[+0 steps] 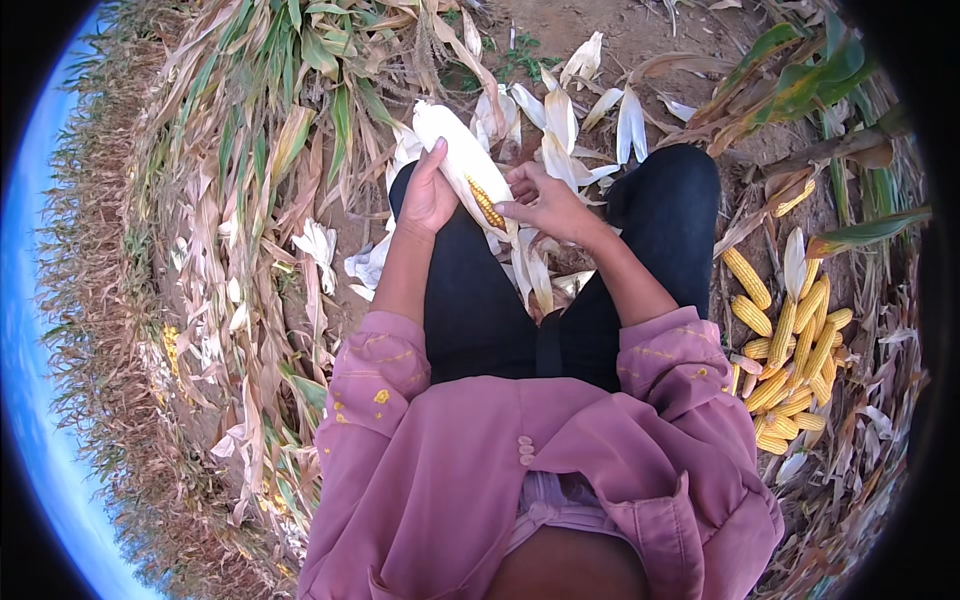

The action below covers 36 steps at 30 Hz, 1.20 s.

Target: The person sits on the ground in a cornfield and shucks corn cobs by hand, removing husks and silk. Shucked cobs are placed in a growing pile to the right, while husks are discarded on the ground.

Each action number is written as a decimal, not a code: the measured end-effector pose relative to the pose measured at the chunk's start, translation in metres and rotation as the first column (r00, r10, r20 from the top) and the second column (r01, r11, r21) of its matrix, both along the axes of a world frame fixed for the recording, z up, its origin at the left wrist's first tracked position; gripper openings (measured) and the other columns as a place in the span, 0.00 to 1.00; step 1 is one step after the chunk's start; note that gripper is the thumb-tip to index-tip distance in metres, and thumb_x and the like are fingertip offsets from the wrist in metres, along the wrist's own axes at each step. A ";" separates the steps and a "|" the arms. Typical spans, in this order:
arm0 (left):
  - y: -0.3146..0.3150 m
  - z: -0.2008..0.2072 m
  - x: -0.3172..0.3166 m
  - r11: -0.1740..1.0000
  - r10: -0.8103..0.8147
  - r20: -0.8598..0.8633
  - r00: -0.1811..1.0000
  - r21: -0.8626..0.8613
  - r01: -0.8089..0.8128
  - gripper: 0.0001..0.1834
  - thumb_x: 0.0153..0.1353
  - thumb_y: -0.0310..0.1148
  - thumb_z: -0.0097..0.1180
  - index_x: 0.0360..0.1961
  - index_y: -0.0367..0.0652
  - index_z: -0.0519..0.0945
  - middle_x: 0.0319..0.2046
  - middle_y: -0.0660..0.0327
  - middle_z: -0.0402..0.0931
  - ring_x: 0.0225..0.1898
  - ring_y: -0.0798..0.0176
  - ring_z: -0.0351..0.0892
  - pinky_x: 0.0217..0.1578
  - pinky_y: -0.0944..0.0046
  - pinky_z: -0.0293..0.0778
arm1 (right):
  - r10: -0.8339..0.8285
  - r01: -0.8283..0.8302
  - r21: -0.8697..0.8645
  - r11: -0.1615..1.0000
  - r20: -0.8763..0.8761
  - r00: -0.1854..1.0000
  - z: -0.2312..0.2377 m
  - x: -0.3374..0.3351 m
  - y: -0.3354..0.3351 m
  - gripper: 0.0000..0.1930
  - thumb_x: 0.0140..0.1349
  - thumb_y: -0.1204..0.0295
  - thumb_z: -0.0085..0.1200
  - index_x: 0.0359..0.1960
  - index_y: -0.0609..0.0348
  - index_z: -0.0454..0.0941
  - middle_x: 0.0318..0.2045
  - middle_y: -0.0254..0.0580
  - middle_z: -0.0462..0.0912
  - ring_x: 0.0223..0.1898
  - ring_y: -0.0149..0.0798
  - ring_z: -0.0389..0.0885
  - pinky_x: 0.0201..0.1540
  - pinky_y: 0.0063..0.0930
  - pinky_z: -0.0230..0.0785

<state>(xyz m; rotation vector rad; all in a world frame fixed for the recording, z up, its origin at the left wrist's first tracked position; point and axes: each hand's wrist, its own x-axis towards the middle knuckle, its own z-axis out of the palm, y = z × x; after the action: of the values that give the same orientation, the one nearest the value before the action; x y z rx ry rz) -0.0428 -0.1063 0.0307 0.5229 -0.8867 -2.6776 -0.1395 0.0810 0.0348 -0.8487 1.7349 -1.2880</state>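
Note:
An ear of corn (455, 150) lies tilted between my hands, above my knees. Pale husk covers most of it, and a strip of yellow kernels shows on its lower right side. My left hand (429, 190) is closed around the ear from the left, thumb along the husk. At the ear's lower end, my right hand (547, 203) has its fingers bent in a pinch, with the thumb by the bared kernels. A loose flap of husk (530, 262) hangs below that end.
A pile of husked yellow ears (795, 365) sits on the ground to my right. Stripped husks (560, 120) litter the soil ahead. Cut corn stalks with dry and green leaves (270, 80) are heaped at the left. A green-leaved stalk (830, 150) leans in from the right.

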 end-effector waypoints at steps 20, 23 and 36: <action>0.005 0.007 -0.002 0.994 0.005 -0.006 1.000 -0.107 -0.006 0.27 0.61 0.31 0.55 0.60 0.47 0.61 0.51 0.63 0.68 0.56 0.61 0.67 0.59 0.56 0.61 | 0.037 -0.031 0.023 0.999 -0.310 0.950 -0.003 0.007 0.002 0.28 0.48 0.73 0.58 0.53 0.63 0.65 0.38 0.58 0.81 0.42 0.55 0.81 0.45 0.37 0.73; 0.007 0.010 -0.002 0.996 0.007 0.010 1.000 -0.094 -0.006 0.26 0.61 0.32 0.55 0.59 0.47 0.61 0.52 0.63 0.68 0.56 0.61 0.67 0.59 0.56 0.62 | 0.009 0.000 0.027 1.000 -0.341 0.940 -0.003 0.006 0.003 0.22 0.47 0.71 0.57 0.46 0.62 0.71 0.36 0.57 0.79 0.40 0.56 0.78 0.44 0.43 0.70; 0.011 0.009 -0.004 0.989 -0.132 0.116 0.985 -0.052 0.138 0.25 0.64 0.39 0.51 0.59 0.41 0.63 0.52 0.59 0.70 0.55 0.60 0.69 0.59 0.57 0.61 | -0.284 0.310 -0.021 0.951 -0.467 0.838 0.008 0.002 0.000 0.08 0.57 0.67 0.48 0.33 0.51 0.80 0.29 0.46 0.81 0.32 0.52 0.80 0.36 0.43 0.71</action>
<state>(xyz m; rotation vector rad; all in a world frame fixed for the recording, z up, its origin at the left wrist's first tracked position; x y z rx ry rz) -0.0464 -0.0950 0.0393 0.6257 -1.0666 -2.7546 -0.1374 0.0806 0.0425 -0.9368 2.3518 -1.2946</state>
